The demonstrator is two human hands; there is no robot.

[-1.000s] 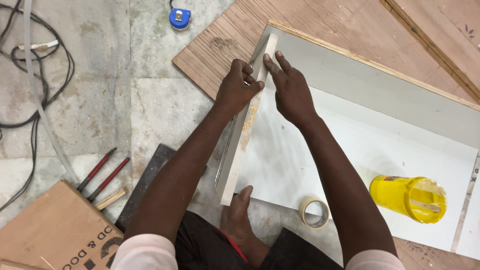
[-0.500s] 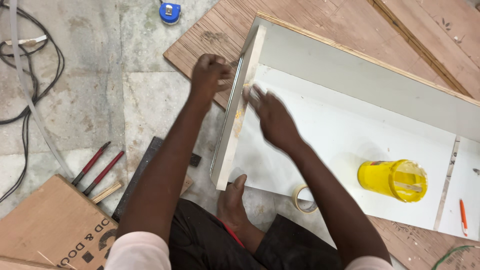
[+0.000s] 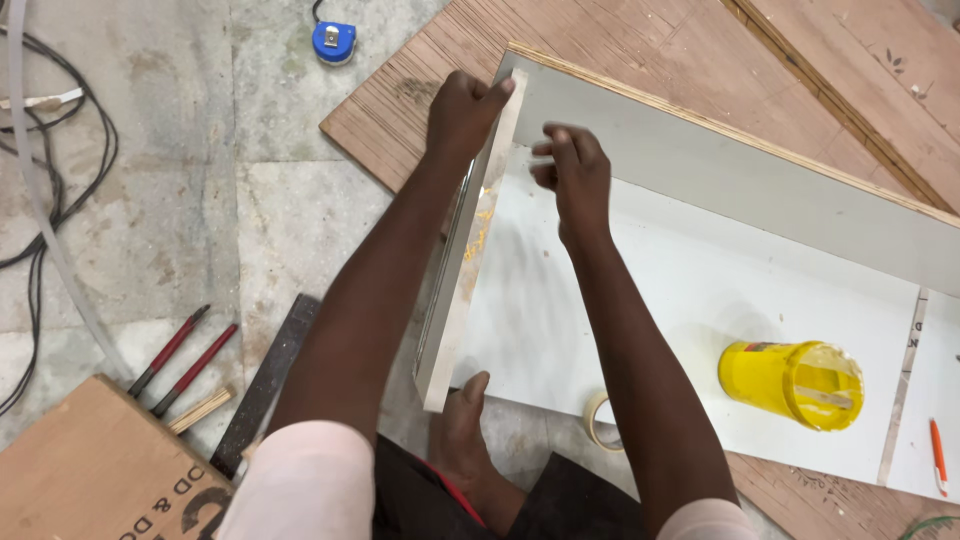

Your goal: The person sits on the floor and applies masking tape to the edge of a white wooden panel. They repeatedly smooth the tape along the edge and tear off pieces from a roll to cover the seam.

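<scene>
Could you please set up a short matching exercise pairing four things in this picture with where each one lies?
Things:
1. blue tape measure
2. yellow tub
3. roll of tape
4. red-handled tools

Places:
A. on the white panel
B. on the stone floor, top of view
C. at the panel's near edge
D. on the floor beside the dark bar

Pairs: 1-B, 2-A, 3-C, 4-D

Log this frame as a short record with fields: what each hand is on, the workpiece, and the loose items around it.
left hand: grips top of the upright end panel
right hand: fingers curled, beside the panel's inner face; contact unclear
workpiece: white base board with long back wall
on board: yellow container, orange pencil
at near edge: tape roll
floor: blue tape measure, red-handled tools, cables
</scene>
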